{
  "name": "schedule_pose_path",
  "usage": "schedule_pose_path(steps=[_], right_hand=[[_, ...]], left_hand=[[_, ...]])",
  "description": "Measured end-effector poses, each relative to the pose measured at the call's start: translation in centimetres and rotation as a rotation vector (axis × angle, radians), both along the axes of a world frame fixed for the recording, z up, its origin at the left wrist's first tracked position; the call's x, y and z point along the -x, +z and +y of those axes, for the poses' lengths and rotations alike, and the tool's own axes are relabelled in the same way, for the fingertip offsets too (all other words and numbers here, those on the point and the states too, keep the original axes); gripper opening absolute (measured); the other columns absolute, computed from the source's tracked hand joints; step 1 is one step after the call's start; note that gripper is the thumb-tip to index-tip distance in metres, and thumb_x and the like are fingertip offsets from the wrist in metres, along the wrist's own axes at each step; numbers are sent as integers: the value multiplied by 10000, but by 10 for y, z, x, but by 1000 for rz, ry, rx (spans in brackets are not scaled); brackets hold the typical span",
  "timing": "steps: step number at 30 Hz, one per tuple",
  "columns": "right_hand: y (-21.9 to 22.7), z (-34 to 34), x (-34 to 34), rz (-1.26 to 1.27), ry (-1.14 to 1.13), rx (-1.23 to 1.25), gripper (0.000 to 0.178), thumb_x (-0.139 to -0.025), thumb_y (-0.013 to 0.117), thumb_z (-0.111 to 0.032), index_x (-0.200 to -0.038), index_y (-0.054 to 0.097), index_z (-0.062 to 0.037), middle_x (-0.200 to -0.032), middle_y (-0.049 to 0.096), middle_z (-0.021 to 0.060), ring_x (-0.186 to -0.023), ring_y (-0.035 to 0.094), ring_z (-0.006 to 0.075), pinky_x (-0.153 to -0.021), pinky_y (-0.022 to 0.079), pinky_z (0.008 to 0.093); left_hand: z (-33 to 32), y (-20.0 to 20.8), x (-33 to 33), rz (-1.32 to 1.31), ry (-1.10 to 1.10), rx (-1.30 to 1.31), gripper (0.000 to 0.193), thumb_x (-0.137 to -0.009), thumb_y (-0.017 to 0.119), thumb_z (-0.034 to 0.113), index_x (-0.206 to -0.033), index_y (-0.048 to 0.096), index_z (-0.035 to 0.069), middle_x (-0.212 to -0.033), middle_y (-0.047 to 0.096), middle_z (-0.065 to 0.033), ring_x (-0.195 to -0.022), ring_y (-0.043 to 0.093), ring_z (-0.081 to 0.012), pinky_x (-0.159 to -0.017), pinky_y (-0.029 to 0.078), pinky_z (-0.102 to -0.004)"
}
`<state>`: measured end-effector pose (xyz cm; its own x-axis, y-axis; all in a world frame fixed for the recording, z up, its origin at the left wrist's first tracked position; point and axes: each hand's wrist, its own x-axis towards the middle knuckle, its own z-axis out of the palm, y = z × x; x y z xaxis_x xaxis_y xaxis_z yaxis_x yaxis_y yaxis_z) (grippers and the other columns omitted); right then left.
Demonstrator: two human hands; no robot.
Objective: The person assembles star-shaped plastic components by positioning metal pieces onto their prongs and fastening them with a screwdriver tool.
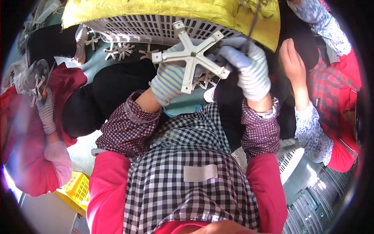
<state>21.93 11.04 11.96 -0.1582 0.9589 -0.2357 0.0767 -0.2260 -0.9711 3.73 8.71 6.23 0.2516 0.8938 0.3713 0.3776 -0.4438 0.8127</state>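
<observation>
A pale five-armed star-shaped part (193,54) with small square ends and a round centre hole is held up in front of me. My left hand (170,80), in a striped glove, is closed on it from behind; the part hides most of the fingers. At the part's right side, my right hand (252,66), gloved alike, is closed with its fingers bent. A thin dark rod-like tool (255,21) rises from this hand, too blurred to tell its kind. More star-shaped parts (204,80) lie below, partly hidden by the held one.
A whitish slotted plastic basket (156,29) with a yellow cover (175,8) stands ahead. Several star-shaped parts (120,50) lie on the green floor beside it. At left a co-worker's gloved hand (47,111) holds a similar part; at right is another person's bare hand (293,64).
</observation>
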Motion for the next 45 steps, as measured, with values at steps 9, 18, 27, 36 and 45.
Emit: schedule_pose_path(steps=[9, 18, 27, 36, 45], right_hand=[[-20, 11, 12, -72, 36, 9, 183, -847, 583, -124, -956, 647, 8, -811, 656, 55, -690, 610, 115, -645, 477, 245], [-51, 13, 1, -272, 67, -78, 191, -854, 616, -135, -1005, 653, -23, -701, 611, -3, -560, 522, 49, -491, 387, 179], [-39, 10, 1, -197, -47, -217, 239, -862, 607, -178, -1027, 650, -10, -830, 671, 50, -690, 574, 71, -619, 454, 218], [-5, -19, 17, -47, 43, -185, 185, -817, 657, -90, -987, 658, -16, -763, 664, 15, -624, 570, 41, -575, 456, 188], [2, -18, -12, 67, 118, -49, 139, -811, 630, -36, -940, 674, -13, -657, 623, -14, -504, 509, 14, -475, 402, 157]], left_hand=[[6, -11, 1, -344, -41, 185, 303, -949, 458, 251, -1145, 569, 49, -1024, 631, -90, -897, 614, -167, -733, 502, -279], [1, -42, 57, 132, 76, -6, 268, -907, 492, 74, -1171, 521, 48, -1062, 593, -93, -951, 591, -171, -777, 498, -245], [14, -99, 31, 494, 59, -395, 257, -857, 517, 195, -1086, 570, 92, -936, 617, -32, -813, 592, -182, -738, 479, -345], [-3, 4, 11, -200, -98, -32, 286, -780, 608, 122, -1054, 592, 41, -984, 601, -138, -848, 596, -276, -742, 493, -349], [0, 27, 27, -492, -427, 559, 335, -831, 587, 94, -1153, 565, 4, -970, 639, -44, -890, 588, -116, -805, 447, -238]])
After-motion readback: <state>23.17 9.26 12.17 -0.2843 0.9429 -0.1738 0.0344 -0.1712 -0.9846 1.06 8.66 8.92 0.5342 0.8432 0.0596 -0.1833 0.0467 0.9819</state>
